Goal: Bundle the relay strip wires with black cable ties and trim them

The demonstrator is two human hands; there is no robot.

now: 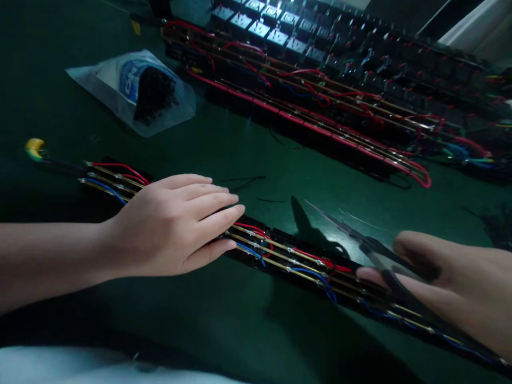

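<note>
Left hand (176,226) flat, fingers extended, pressing wired strip (288,256) on green worktop (224,320) — right hand (448,282) beside strip, gripping scissors (344,229), blades parted — bagged ties (154,90) beyond strip.

A dim room, with a dark green table (248,330) under pale light from the upper right.

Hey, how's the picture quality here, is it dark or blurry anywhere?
Head view: dim overall with a green cast; the right hand and its scissors are motion-blurred; the left hand on the wired strip is fairly sharp; glare falls on the plastic bag and the far sockets.
</note>
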